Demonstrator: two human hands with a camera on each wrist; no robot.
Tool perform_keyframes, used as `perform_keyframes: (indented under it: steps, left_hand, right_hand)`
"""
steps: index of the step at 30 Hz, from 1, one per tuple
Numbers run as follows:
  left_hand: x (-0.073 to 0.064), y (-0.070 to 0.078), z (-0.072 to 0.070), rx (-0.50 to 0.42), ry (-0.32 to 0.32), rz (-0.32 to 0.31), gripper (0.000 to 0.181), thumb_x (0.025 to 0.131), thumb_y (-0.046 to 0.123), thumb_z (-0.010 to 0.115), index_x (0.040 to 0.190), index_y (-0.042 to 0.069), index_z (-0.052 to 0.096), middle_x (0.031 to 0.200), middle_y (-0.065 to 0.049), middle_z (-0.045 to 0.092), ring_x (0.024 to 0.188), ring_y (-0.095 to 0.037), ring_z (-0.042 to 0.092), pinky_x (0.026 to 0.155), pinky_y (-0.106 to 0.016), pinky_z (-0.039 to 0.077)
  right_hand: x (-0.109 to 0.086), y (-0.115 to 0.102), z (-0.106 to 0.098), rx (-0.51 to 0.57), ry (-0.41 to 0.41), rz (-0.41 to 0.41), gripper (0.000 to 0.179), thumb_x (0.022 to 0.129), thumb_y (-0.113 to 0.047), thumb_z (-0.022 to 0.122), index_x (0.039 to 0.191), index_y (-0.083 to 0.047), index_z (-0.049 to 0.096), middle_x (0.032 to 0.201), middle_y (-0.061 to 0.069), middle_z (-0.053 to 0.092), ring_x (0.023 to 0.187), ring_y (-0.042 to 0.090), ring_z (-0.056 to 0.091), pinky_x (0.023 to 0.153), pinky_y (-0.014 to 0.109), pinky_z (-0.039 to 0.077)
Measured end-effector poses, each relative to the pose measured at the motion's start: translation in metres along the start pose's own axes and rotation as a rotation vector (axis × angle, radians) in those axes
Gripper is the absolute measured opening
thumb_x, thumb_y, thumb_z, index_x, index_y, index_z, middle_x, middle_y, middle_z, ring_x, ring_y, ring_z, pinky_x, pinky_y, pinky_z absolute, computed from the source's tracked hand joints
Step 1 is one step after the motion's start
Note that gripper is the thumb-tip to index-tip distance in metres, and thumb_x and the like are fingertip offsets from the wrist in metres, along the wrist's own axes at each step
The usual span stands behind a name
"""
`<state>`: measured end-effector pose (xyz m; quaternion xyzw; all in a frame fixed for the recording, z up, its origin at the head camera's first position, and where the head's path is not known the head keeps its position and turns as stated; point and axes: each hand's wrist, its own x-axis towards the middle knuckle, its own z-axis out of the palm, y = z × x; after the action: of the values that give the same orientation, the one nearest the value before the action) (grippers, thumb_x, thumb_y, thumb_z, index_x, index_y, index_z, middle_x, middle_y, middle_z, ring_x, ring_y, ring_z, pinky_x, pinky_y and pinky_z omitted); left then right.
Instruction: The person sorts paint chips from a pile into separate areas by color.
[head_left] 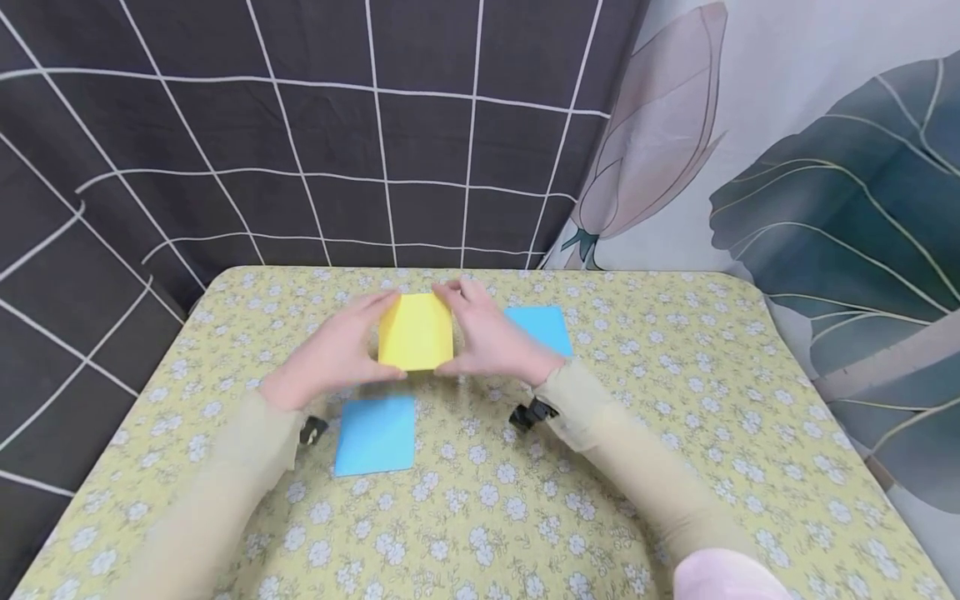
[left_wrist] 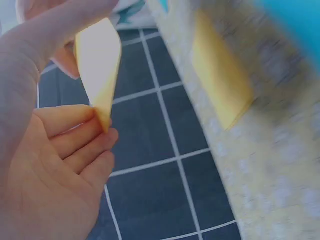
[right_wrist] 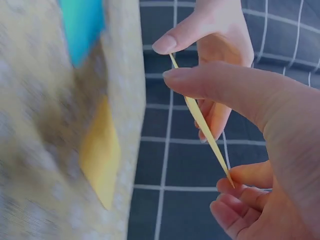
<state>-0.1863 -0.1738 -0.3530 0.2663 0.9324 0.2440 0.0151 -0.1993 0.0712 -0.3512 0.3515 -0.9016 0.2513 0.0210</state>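
Both hands hold a thin yellow square sheet (head_left: 416, 332), which looks like paper, up off the table. My left hand (head_left: 341, 346) pinches its left side between thumb and fingers; my right hand (head_left: 491, 333) grips the right side the same way. In the right wrist view the sheet (right_wrist: 205, 125) appears nearly edge-on, and the left wrist view shows it slightly bowed. A second yellow sheet (left_wrist: 220, 75) lies on the table below; the head view does not show it, apparently behind the held one.
One blue square sheet (head_left: 377, 436) lies in front of my left hand. Another blue sheet (head_left: 542, 327) lies partly behind my right hand and wrist. A flowered yellow cloth (head_left: 480, 517) covers the table. Dark gridded fabric (head_left: 322, 133) hangs behind it, with a leaf-patterned curtain (head_left: 840, 200) at right.
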Motion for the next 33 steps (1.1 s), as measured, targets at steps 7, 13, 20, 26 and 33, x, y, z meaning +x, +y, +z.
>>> perform_keyframes:
  steps: [7,13,20,26,33]
  left_hand:
    - [0.044,-0.018,-0.017,0.042,-0.058,-0.008,0.109,0.066,0.024,0.095,0.151,-0.01,0.037,0.154,-0.026,0.041,0.14,-0.043,0.039,0.116,-0.055,0.031]
    - [0.06,-0.039,0.005,-0.031,-0.179,-0.077,0.104,0.065,0.02,0.095,0.149,-0.011,0.041,0.145,-0.025,0.052,0.126,-0.038,0.053,0.109,-0.051,0.041]
    - [0.061,-0.053,0.025,-0.093,-0.261,-0.12,0.1,0.068,0.019,0.094,0.15,-0.007,0.043,0.14,-0.021,0.056,0.113,-0.032,0.057,0.098,-0.046,0.049]
    - [0.06,-0.056,0.029,-0.11,-0.242,-0.116,0.096,0.068,0.016,0.093,0.148,-0.008,0.045,0.145,-0.023,0.051,0.123,-0.037,0.053,0.105,-0.051,0.044]
    - [0.061,-0.06,0.033,-0.111,-0.226,-0.129,0.102,0.067,0.018,0.091,0.151,-0.007,0.039,0.15,-0.024,0.045,0.128,-0.038,0.049,0.108,-0.053,0.041]
  right_hand:
    - [0.039,0.023,-0.003,-0.043,-0.028,0.071,0.106,0.066,-0.035,0.096,0.149,0.005,0.044,0.137,0.015,0.044,0.118,0.026,0.04,0.098,0.035,0.044]
    - [0.054,0.047,0.026,-0.033,-0.146,0.148,0.108,0.064,-0.037,0.096,0.149,0.006,0.045,0.136,0.015,0.045,0.121,0.027,0.042,0.104,0.034,0.041]
    - [0.052,0.058,0.047,-0.011,-0.238,0.207,0.1,0.067,-0.038,0.095,0.147,0.003,0.05,0.136,0.014,0.046,0.121,0.026,0.04,0.101,0.034,0.042]
    - [0.05,0.059,0.054,0.038,-0.243,0.204,0.1,0.069,-0.036,0.093,0.149,0.004,0.046,0.136,0.014,0.047,0.121,0.026,0.041,0.101,0.035,0.042]
    - [0.055,0.061,0.061,0.098,-0.228,0.21,0.104,0.069,-0.033,0.093,0.153,0.0,0.041,0.136,0.012,0.047,0.119,0.023,0.046,0.101,0.032,0.044]
